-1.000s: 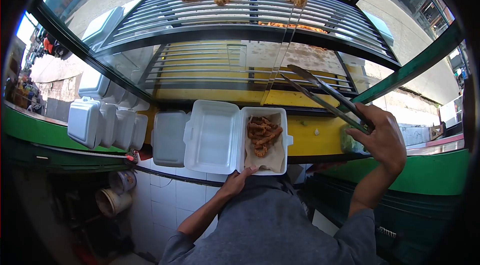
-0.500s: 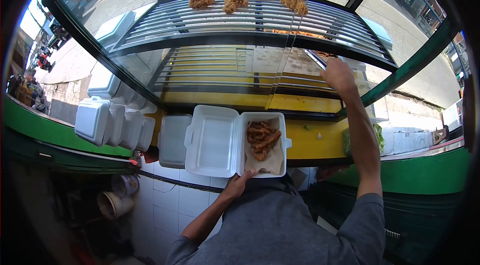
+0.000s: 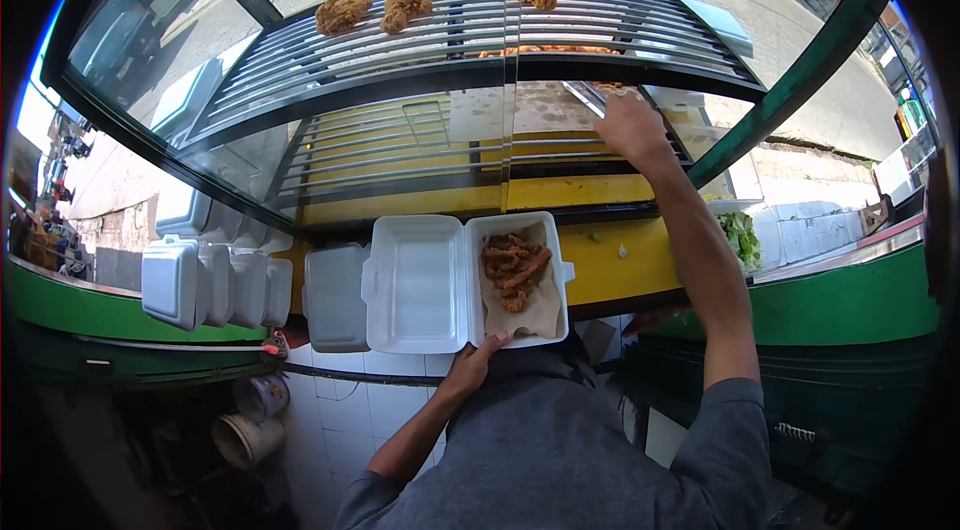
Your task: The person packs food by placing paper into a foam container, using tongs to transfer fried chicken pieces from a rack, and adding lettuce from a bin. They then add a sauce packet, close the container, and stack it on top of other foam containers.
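Note:
My left hand grips the front edge of an open white foam takeout box, thumb on the rim. Brown paper lines the box's right half, and fried chicken strips lie on it. The left half is bare. My right hand reaches into the glass display case, closed around metal tongs. Their tips point up and left, near fried pieces on the lower level, partly hidden by the rack's front bar.
Fried chicken pieces sit on the upper slatted rack. Stacked closed foam boxes stand at left, with another grey-white box beside the open one. Lettuce is at right. The case's dark frame surrounds my right arm.
The view has shifted, so the case and racks appear further left. My right hand stays on the tongs inside the case, and my left hand still holds the box.

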The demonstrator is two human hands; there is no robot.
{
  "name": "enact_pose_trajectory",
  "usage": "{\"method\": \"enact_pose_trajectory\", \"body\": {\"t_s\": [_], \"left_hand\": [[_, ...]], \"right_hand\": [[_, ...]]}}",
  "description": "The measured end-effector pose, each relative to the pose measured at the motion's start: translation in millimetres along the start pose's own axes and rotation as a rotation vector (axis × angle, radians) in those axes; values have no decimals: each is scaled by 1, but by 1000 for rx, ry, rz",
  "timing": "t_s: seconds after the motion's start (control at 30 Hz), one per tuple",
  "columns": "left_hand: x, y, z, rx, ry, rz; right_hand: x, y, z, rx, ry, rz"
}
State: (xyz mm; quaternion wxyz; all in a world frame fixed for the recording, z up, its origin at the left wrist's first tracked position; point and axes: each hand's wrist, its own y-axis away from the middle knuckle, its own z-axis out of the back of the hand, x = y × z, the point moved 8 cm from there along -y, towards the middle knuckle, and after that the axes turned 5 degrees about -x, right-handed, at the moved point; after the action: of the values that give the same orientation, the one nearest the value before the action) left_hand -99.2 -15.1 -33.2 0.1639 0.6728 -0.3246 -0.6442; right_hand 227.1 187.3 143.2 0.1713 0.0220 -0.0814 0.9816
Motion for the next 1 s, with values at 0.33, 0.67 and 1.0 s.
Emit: {"method": "enact_pose_trajectory", "body": {"t_s": [0.33,0.67,1.0], "left_hand": [[19,-8,4,125,-43,29],[0,2,1,126,-181,106],[26,-7,14,102,-27,-16]], "right_hand": [[-27,78,59,-36,-150,12],[13,36,48,-210,352,191],[8,20,41,-123,251,137]]}}
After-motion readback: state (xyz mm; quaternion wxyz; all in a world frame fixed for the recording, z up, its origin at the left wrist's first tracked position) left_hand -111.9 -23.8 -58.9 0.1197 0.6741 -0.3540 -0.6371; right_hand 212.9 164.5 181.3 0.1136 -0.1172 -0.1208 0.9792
